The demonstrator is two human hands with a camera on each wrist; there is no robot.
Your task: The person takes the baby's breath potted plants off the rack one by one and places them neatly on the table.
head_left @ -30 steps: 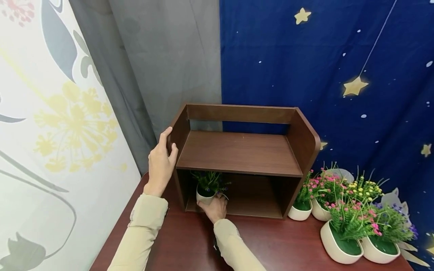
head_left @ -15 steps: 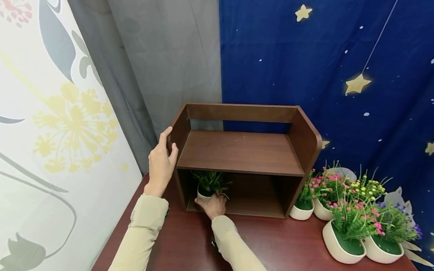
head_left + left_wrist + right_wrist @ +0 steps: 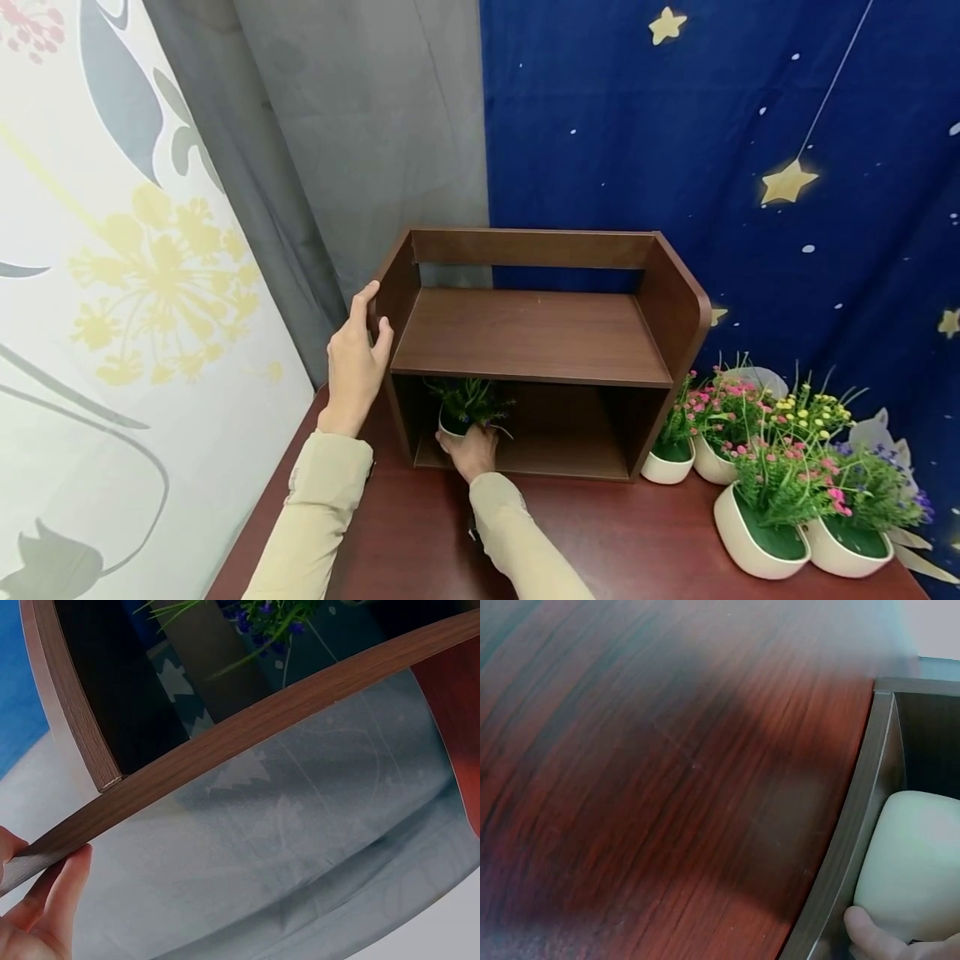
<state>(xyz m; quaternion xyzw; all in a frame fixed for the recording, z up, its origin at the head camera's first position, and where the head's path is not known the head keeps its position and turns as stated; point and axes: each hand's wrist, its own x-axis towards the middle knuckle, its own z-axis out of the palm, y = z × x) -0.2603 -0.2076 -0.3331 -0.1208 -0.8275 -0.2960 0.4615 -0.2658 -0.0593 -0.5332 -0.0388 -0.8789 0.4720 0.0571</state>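
Note:
A brown two-tier desktop shelf (image 3: 532, 337) stands on the table. My left hand (image 3: 352, 367) grips the front edge of its left side panel, thumb inside and fingers outside; in the left wrist view the fingers (image 3: 67, 892) pinch the board. In the left part of the lower compartment is a potted plant (image 3: 468, 402) with green leaves and small purple-blue flowers. My right hand (image 3: 476, 452) holds its white pot (image 3: 911, 862) low down from the front, partly hiding it. The right wrist view has the pot just behind the shelf's front edge, with the thumb against it.
Several flowering plants in white pots (image 3: 757, 550) stand on the reddish-brown table (image 3: 600, 533), right of the shelf. Grey and blue star-patterned curtains (image 3: 585, 150) hang behind. A white flower-patterned wall (image 3: 150, 467) rises at the left.
My right hand and the potted plant have moved slightly deeper into the lower compartment. The left hand keeps its grip on the side panel.

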